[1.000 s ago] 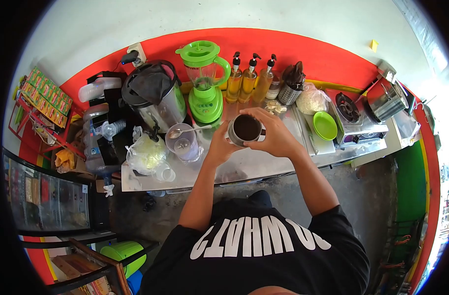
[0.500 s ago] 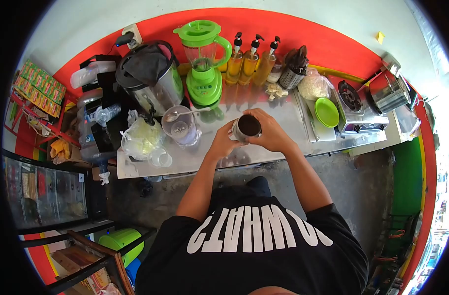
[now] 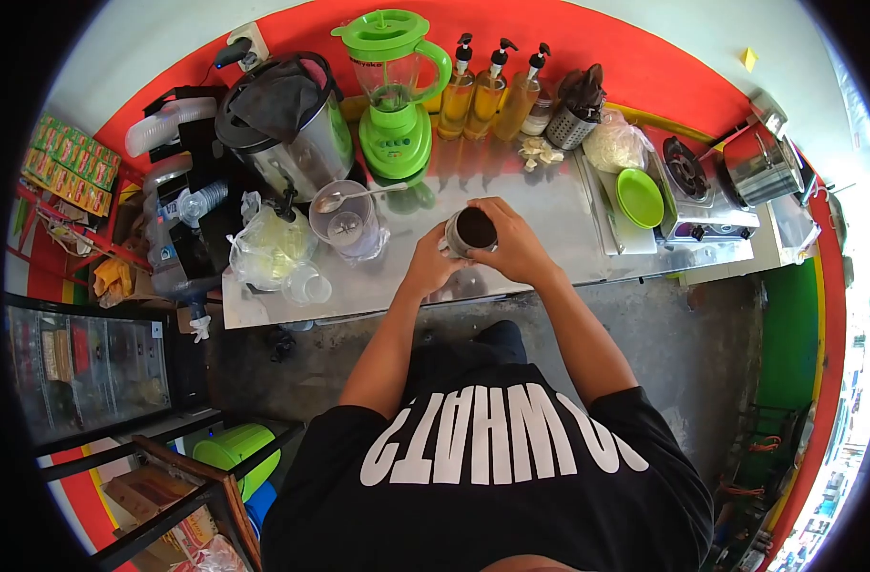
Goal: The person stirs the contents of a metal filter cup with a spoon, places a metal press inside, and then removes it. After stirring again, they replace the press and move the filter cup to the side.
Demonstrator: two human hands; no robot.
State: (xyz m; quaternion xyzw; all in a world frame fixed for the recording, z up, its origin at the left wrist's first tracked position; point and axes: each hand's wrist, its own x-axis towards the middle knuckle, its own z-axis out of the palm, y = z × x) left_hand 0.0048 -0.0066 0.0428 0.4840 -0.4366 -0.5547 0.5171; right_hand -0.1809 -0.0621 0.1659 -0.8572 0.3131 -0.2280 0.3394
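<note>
The left hand and the right hand are gripping a cup between them, its dark inside facing up, near the front edge of the metal counter; the hands are hiding whether its base is touching. A clear tub is standing to the left, a spoon poking out of it, and a green blender is standing farther back

- We see smooth, shiny metal on the counter and the pot.
- We find glossy plastic on the blender.
- We notice matt cloth in the shirt.
</note>
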